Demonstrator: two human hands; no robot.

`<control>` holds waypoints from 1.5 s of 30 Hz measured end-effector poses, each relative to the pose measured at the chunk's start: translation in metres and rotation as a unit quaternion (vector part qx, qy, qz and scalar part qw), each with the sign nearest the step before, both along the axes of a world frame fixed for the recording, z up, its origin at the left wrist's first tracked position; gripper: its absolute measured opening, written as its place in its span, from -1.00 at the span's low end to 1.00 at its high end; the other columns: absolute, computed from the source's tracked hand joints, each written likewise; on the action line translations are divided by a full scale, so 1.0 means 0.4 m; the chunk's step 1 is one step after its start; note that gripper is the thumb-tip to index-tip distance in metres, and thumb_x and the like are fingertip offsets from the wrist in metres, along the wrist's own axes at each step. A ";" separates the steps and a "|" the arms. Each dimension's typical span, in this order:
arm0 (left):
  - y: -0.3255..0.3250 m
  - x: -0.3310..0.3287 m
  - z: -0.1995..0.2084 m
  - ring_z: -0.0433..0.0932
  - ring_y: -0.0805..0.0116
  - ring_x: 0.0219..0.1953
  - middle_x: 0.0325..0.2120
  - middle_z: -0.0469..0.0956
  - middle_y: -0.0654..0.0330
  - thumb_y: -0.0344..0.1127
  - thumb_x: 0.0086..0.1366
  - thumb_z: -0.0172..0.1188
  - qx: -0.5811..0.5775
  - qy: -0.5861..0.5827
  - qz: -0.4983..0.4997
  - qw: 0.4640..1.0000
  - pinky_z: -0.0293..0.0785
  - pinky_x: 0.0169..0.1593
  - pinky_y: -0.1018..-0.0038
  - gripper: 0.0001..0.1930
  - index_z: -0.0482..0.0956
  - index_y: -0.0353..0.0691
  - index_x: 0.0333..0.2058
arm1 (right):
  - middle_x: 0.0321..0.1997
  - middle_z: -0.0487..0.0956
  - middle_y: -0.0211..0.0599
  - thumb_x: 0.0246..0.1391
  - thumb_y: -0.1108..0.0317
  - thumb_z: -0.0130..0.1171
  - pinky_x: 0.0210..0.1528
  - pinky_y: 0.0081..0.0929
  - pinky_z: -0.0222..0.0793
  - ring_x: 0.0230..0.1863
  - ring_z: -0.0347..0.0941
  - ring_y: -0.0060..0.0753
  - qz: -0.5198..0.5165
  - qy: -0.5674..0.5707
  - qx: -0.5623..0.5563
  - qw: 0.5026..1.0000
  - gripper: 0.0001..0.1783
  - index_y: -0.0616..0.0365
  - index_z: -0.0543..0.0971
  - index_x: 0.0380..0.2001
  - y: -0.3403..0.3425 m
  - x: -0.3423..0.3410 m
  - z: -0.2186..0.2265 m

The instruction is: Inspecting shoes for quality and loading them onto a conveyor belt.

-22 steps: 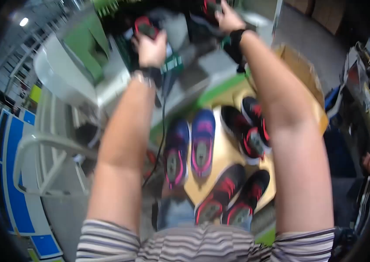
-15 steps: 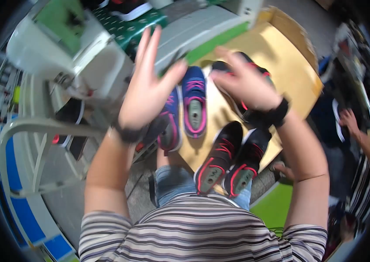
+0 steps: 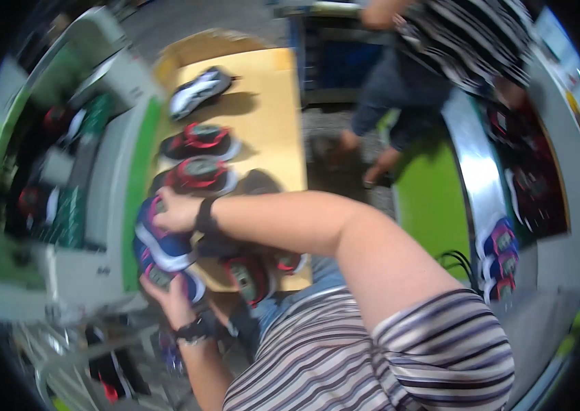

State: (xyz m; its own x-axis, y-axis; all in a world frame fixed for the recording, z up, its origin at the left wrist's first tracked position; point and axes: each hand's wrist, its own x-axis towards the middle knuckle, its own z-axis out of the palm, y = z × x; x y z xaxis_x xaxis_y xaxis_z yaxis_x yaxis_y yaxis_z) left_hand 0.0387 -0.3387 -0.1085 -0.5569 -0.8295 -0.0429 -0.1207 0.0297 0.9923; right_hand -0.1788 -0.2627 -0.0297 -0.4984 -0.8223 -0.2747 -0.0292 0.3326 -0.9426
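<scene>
A pair of navy sneakers with pink trim is at the left edge of a tan board. My right hand reaches across and grips the upper navy sneaker at its opening. Just below, my left hand is closed around the lower navy sneaker; its fingers are partly hidden. Beyond my right hand lie two black sneakers with red trim, one nearer and one farther. Another black-and-red sneaker lies close to my body, partly under my right forearm.
The tan board also carries a white-and-black sneaker at its far end. Left of it stands a grey machine with a green edge. A person stands at the far right beside a metal-topped bench bearing navy sneakers.
The view has turned to the right. My hands, spread and raised before, have come down onto the navy sneakers and taken hold of them. The other person now appears nearer the top.
</scene>
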 end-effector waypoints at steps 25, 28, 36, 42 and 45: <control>-0.155 0.044 -0.047 0.46 0.07 0.00 0.12 0.28 -0.09 -0.41 0.01 0.46 -0.065 -0.083 -0.020 0.994 0.56 -0.01 0.20 0.14 -0.28 -0.15 0.36 | 0.28 0.28 0.32 0.08 0.22 0.08 0.27 -0.10 0.24 0.22 0.33 0.26 -0.796 0.292 0.181 0.498 -0.15 0.01 0.01 0.41 1.600 0.153 -0.145; -0.162 0.047 -0.048 0.45 0.06 0.01 0.11 0.28 -0.10 -0.42 -0.01 0.46 -0.090 -0.085 -0.028 0.992 0.56 -0.03 0.21 0.15 -0.27 -0.13 0.37 | 0.26 0.31 0.21 0.14 0.04 0.15 0.17 0.03 0.30 0.13 0.42 0.27 -0.739 0.185 0.441 0.474 -0.10 -0.28 -0.07 0.45 1.632 0.079 -0.234; -0.218 0.163 0.091 0.45 0.08 0.06 0.16 0.34 0.02 -0.42 0.08 0.26 0.175 -0.069 -0.011 0.982 0.51 -0.01 0.18 -0.58 0.58 -0.08 -0.02 | 0.41 0.18 -0.19 0.00 0.21 0.24 0.25 -0.01 0.12 0.30 0.21 -0.03 -0.618 0.472 0.495 0.388 -0.14 -0.19 0.16 0.38 1.570 0.080 -0.179; -0.346 0.264 0.097 0.50 0.14 -0.12 -0.11 0.48 0.11 -0.36 -0.01 0.33 -0.212 0.109 -0.173 0.956 0.51 -0.16 0.34 -0.51 0.51 -0.06 -0.02 | 0.24 0.35 -0.11 -0.03 0.25 0.17 0.27 0.01 0.16 0.30 0.23 0.00 -0.819 0.345 0.425 0.171 -0.28 -0.04 0.25 0.25 1.856 0.411 -0.136; -0.384 0.217 0.153 0.47 0.29 -0.24 -0.18 0.48 0.16 -0.28 0.02 0.36 0.045 0.083 -0.029 0.995 0.38 -0.40 0.53 -0.53 0.53 -0.07 -0.02 | 0.38 0.24 0.08 -0.11 0.03 0.40 0.36 0.01 0.09 0.38 0.17 0.16 -0.849 0.017 0.416 0.324 0.12 0.00 -0.01 0.41 1.934 0.617 -0.255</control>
State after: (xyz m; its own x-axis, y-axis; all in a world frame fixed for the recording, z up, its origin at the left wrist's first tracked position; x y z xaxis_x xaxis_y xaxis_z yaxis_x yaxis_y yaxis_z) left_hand 0.1256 -0.4925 -0.0474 -0.6097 -0.7924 -0.0185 0.0449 -0.0579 0.9973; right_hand 0.0679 0.5107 -0.1318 -0.0530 0.9984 -0.0191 0.8568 0.0357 -0.5143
